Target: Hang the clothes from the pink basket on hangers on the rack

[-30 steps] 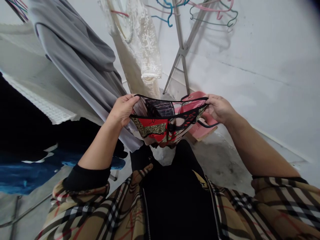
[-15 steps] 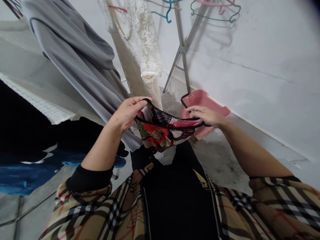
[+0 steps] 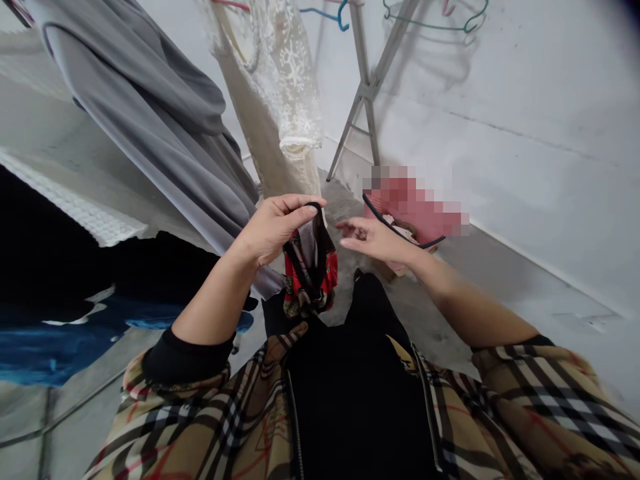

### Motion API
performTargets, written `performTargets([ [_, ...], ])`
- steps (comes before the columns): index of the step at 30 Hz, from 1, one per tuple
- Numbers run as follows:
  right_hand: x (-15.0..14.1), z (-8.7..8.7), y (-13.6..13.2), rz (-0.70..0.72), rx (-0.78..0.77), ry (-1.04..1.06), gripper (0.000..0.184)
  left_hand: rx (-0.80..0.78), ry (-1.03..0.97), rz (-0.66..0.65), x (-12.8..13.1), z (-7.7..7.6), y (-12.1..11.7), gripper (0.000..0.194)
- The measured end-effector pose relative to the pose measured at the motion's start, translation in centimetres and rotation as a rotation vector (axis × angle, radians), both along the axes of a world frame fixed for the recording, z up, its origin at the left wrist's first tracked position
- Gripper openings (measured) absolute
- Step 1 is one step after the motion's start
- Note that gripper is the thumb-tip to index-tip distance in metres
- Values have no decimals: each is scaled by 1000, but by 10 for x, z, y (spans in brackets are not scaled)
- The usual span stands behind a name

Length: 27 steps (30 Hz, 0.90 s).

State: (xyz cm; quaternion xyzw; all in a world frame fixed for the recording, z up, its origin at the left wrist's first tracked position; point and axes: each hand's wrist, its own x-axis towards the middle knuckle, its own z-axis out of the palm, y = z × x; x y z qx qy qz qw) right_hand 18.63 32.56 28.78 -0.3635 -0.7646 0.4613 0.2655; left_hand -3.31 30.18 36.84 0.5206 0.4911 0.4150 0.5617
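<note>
A pair of patterned underpants, red and leopard print with black elastic trim, hangs down in folds from my left hand. Thumb and fingers of that hand pinch its black waistband at the top. My right hand is just to the right of the cloth, apart from it, its fingers parted and holding nothing. Behind the right hand, on the floor by the wall, is a pink plastic basket with a dark handle; some light cloth lies inside it. Part of the basket is blurred into blocks.
Left of my hands hang a grey garment, a cream lace garment and black and blue clothing. A metal rack leg stands against the white wall. Blue and green hangers hang at the top.
My right hand has let go of the waistband and moved left. The underpants, stretched between both hands before, now droop from my left hand, which has shifted slightly right.
</note>
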Motion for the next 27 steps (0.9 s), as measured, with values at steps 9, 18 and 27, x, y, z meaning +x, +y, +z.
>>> performTargets([
  [9,-47,36,0,94,17,179,22,159,-29,-41,1,-22,7,26],
  [18,-47,36,3,-278,-237,337,15,182,-83,161,18,-98,-26,30],
  [27,-53,33,9,-399,-209,460,25,90,108,-178,34,-163,-43,45],
])
